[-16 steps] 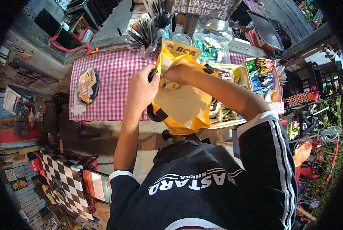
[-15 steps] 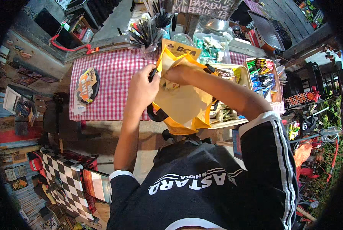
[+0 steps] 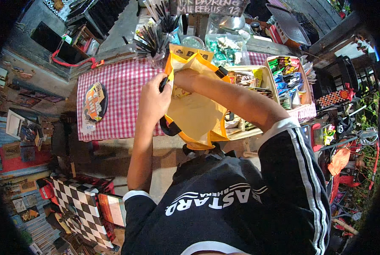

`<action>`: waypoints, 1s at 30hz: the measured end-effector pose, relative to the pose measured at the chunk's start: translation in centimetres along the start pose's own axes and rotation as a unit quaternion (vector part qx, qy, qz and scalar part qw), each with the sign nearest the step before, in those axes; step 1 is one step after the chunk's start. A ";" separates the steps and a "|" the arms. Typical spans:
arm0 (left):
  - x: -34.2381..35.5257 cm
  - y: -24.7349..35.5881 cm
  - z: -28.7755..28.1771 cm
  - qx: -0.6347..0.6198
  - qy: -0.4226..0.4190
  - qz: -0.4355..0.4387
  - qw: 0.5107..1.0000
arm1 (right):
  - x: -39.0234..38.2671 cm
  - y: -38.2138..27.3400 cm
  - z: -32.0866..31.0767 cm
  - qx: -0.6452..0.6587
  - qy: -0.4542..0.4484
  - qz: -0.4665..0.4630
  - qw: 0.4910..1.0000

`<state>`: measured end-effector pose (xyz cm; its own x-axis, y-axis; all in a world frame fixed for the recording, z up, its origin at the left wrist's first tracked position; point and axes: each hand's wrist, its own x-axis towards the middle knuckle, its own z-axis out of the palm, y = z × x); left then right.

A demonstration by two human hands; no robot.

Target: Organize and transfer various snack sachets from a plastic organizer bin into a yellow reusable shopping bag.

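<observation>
A yellow bag (image 3: 197, 123) with a pale lining and black handles gapes open over the near edge of the table. My left hand (image 3: 155, 98) is closed on its left rim, beside a black handle. Down inside the bag's far part is my right hand (image 3: 185, 80), its fingers hidden. Just below that hand, a small tan packet (image 3: 180, 92) shows against the lining; whether I hold it cannot be made out. My right forearm crosses over the bag's right rim.
A red-checked cloth (image 3: 126, 100) covers the table, with a round sign (image 3: 95, 102) at left. Right of the bag stand a cream tray (image 3: 271, 85) of packets and a basket of sachets (image 3: 289, 80). Behind are black straws (image 3: 149, 40) and a tub of green-wrapped sweets (image 3: 226, 49).
My right hand has gone deeper into the far left part of the bag, and its fingers have dropped out of sight. My left hand keeps its hold on the rim. The whole view has shifted slightly.
</observation>
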<state>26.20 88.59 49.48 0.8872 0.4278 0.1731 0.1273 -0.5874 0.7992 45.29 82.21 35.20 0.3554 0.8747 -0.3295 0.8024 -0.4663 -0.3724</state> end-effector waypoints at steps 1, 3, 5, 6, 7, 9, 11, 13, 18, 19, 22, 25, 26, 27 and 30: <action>-0.2 0.0 -0.2 -0.006 0.002 -0.008 1.000 | 0.0 -0.6 -0.3 0.050 0.015 0.014 0.999; -0.5 -0.4 -0.4 -0.012 0.005 -0.017 1.000 | -0.8 -1.4 -0.9 -0.056 -0.011 -0.005 0.998; -0.7 -0.9 -0.6 -0.044 0.019 -0.005 0.999 | -2.8 -3.0 -2.6 -0.166 -0.037 -0.030 0.985; -0.8 -0.8 -0.7 -0.043 0.024 -0.008 0.999 | -3.8 -3.5 -3.4 -0.204 -0.071 -0.064 0.974; -0.7 -0.5 -0.7 -0.030 0.020 -0.014 0.999 | -4.3 -3.7 -3.9 -0.240 -0.103 -0.095 0.960; -0.6 -0.5 -0.8 -0.017 0.017 -0.021 0.999 | -4.7 -4.1 -4.3 -0.266 -0.123 -0.109 0.950; -0.5 -0.6 -0.6 -0.003 0.027 0.007 1.000 | -4.5 -4.0 -4.3 -0.291 -0.143 -0.121 0.938; -0.4 -0.7 -0.4 0.002 0.017 -0.010 1.000 | -3.5 -4.0 -3.3 -0.299 -0.158 -0.120 0.933; -0.1 -0.2 0.0 0.004 0.011 -0.021 1.000 | -0.7 -2.6 -0.7 -0.264 -0.106 -0.119 0.951; -0.2 -0.5 -0.1 0.006 0.011 -0.026 1.000 | -1.4 -3.5 -0.9 -0.210 -0.070 -0.067 0.973; 0.0 -1.1 0.0 0.012 0.041 0.013 0.999 | -3.9 -5.9 -2.9 -0.291 -0.164 -0.080 0.939; -0.1 -0.1 -0.2 0.012 0.027 -0.034 0.999 | -4.5 -5.1 -1.1 -0.195 -0.116 -0.087 0.970; -0.1 -0.2 -0.2 0.010 0.027 -0.035 0.999 | -5.3 -5.0 -0.5 -0.195 -0.118 -0.087 0.970; 0.0 -0.5 -0.3 0.021 0.022 -0.042 0.999 | -6.2 -5.0 0.3 -0.237 -0.105 -0.174 0.950; 0.1 -1.1 0.3 0.033 0.034 -0.020 0.999 | -5.1 -4.6 2.6 -0.216 -0.075 -0.197 0.953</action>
<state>26.27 89.09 48.51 0.8488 0.4964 0.1822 0.1930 -0.6117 0.7672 38.56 79.56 36.37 -0.0615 0.9272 -0.3694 0.9936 0.0216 -0.1113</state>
